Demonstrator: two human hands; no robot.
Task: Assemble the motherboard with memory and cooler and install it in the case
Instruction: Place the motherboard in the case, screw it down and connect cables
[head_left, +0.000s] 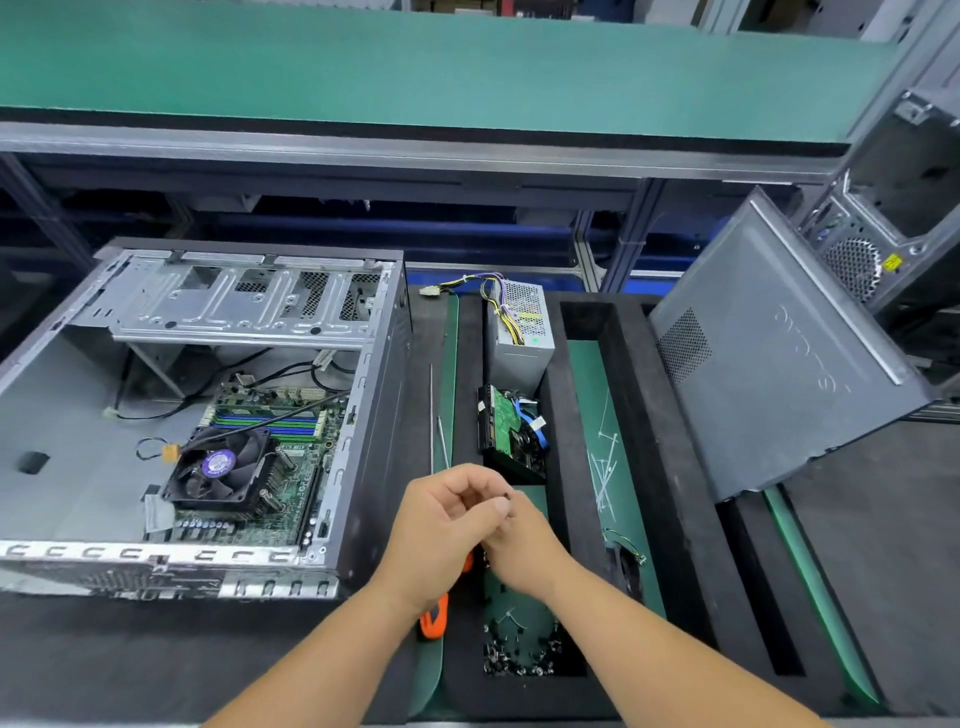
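Bare forearms meet above a black foam tray (550, 691) of small dark screws (519, 657).
Left hand (447, 525) and right hand (524, 545), fingers curled together, probably sorting a screw, unseen; the green motherboard (270, 467) sits inside the open grey steel case (363, 415).

My single head-worn camera looks forward and steeply down over the desk (156, 654) from close above, wide-angle and bowed at the edges. Both forearms enter from the bottom edge. The open case (358, 415) fills the left of frame, a green shelf (415, 67) spans the top.
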